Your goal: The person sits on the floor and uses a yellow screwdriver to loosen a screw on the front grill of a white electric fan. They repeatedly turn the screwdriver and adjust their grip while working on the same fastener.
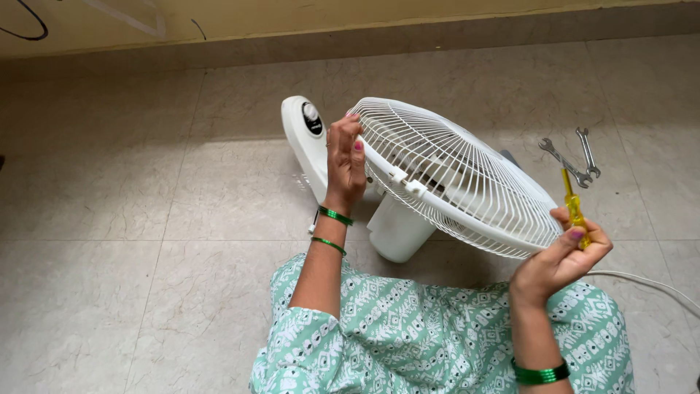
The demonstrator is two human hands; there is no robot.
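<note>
Fingers (348, 138) of the left hand (345, 164) clamp the white fan grille (456, 179) rim, tilted over the tiled floor (146, 219); the right hand (565, 255) pinches a yellow screwdriver (573, 204) against the opposite rim; two spanners (576, 157) lie beyond; the grille seems mid-removal, likely needing its clips eased.

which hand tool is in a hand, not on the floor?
The yellow-handled screwdriver, gripped in the right hand at the fan guard rim. The two steel spanners lie crossed on the tiled floor beyond it, untouched.
</note>
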